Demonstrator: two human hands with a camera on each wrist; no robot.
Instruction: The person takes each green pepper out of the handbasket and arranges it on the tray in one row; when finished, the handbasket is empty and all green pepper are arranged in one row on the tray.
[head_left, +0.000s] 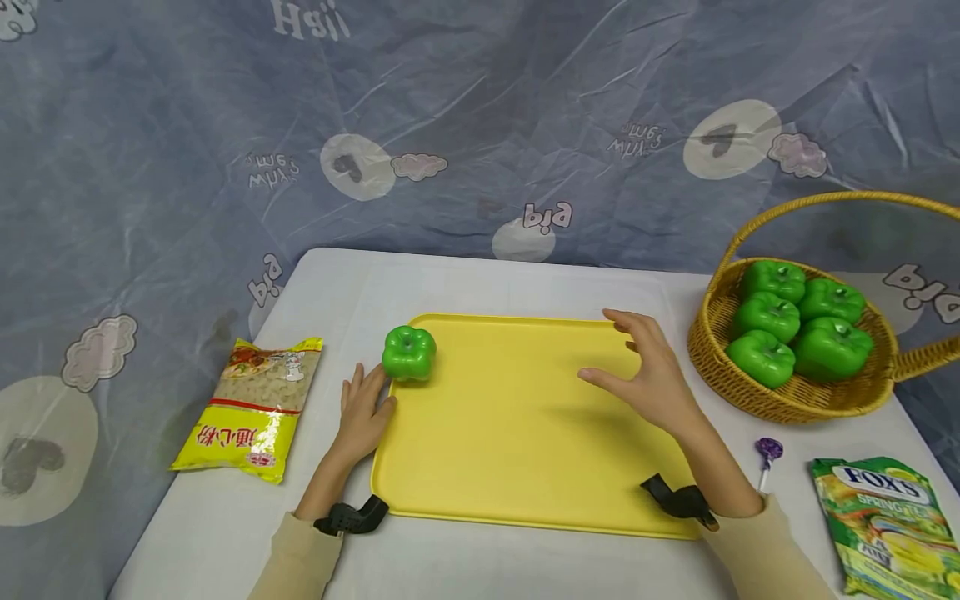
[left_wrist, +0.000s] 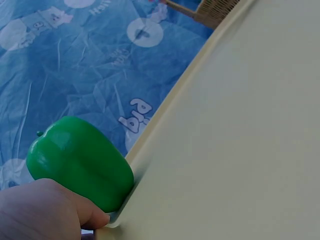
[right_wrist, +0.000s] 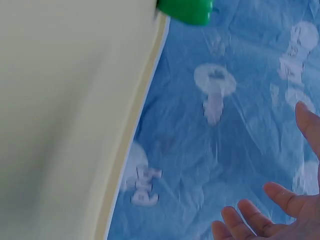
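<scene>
A green bell pepper (head_left: 409, 353) sits at the far left corner of the yellow tray (head_left: 517, 425). Just below it, my left hand (head_left: 363, 419) rests by the tray's left edge, thumb at the rim and fingers stretched out beside it. The left wrist view shows the pepper (left_wrist: 80, 162) close above that hand (left_wrist: 45, 210); part of the fingers is hidden. My right hand (head_left: 656, 379) hovers over the tray's right side, thumb and fingers spread apart, holding nothing. In the right wrist view its fingers (right_wrist: 240, 225) are loosely extended, and the pepper (right_wrist: 186, 9) shows at the top.
At the right stands a wicker basket (head_left: 750, 407) with a tall handle and several green bell peppers. A purple lollipop (head_left: 768, 450) and a Fox's candy bag (head_left: 888, 525) lie nearer. A pasta bag (head_left: 251, 408) lies left, on the white table (head_left: 495, 287).
</scene>
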